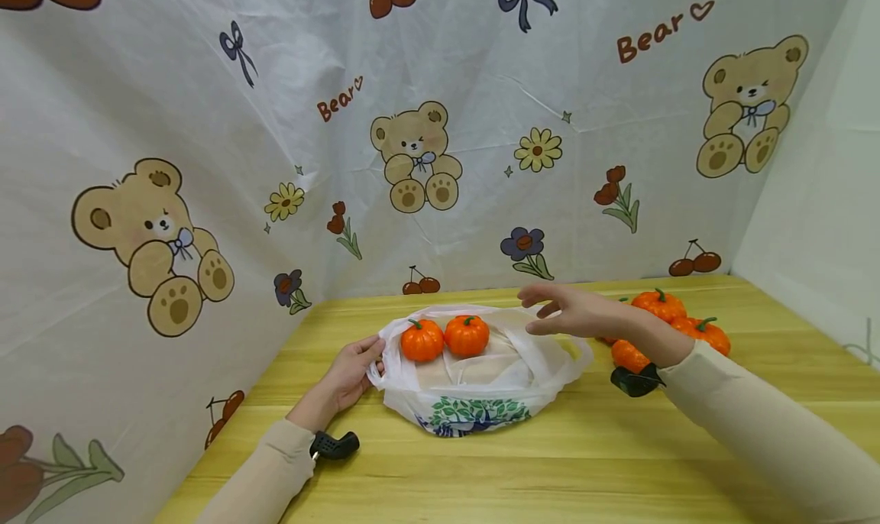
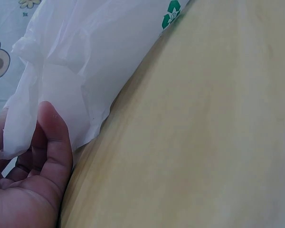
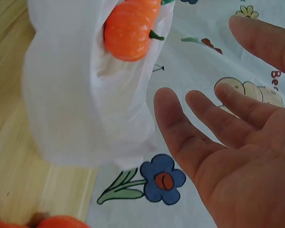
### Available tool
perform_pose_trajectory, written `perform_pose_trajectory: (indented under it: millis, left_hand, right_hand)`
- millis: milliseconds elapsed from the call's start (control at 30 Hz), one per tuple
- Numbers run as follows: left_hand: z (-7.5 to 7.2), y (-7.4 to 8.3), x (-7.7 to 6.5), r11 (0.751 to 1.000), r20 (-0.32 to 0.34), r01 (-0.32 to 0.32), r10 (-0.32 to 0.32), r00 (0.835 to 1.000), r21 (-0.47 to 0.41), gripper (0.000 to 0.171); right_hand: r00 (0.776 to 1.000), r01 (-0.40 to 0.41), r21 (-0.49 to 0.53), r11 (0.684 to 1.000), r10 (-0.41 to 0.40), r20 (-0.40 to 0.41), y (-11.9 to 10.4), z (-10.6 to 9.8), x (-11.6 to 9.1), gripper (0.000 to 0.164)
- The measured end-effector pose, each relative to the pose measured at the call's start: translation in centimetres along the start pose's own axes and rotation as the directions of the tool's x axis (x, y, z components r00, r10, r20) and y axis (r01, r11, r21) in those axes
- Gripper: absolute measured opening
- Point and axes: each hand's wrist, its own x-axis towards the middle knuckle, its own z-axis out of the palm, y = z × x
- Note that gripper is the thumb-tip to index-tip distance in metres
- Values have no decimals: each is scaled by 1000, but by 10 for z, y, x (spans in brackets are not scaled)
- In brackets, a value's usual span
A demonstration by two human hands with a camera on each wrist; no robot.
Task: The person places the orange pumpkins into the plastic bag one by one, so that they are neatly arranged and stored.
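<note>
A white plastic bag (image 1: pixel 481 405) with a green tree print lies on the table with its mouth spread. Two small orange pumpkins sit inside it side by side, a left pumpkin (image 1: pixel 422 341) and a right pumpkin (image 1: pixel 467 336). My left hand (image 1: pixel 354 367) pinches the bag's left handle; in the left wrist view the thumb and fingers (image 2: pixel 54 128) close round the thin plastic. Above the bag's right side hovers my right hand (image 1: pixel 571 312), its fingers spread and loosely bent. Nothing is in that palm (image 3: pixel 256 166) in the right wrist view.
Several more orange pumpkins (image 1: pixel 658 305) are grouped on the wooden table (image 1: pixel 426 478) at the right, partly behind my right forearm. A bear-printed sheet (image 1: pixel 474 73) hangs behind and along the left. A white wall (image 1: pixel 818 226) borders the right side.
</note>
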Motion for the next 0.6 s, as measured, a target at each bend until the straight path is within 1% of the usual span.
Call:
perform_pose_trajectory:
  millis: [100, 200, 400, 600]
  left_hand:
    - [1, 0, 1, 1000, -8, 1, -1, 1000, 2, 56]
    - [1, 0, 1, 1000, -18, 2, -2, 1000, -3, 55]
    - [1, 1, 1, 1000, -22, -9, 9, 1000, -3, 58]
    - [1, 0, 2, 1000, -18, 3, -3, 1000, 2, 55]
  right_hand:
    - [1000, -12, 0, 1000, 12, -10, 7, -5, -10, 66]
    - [1000, -4, 0, 1000, 4, -18, 12, -10, -20, 67]
    - [999, 2, 34, 999, 0, -44, 19, -22, -40, 68]
    - [995, -19, -14, 1000, 18, -96, 25, -30, -56, 66]
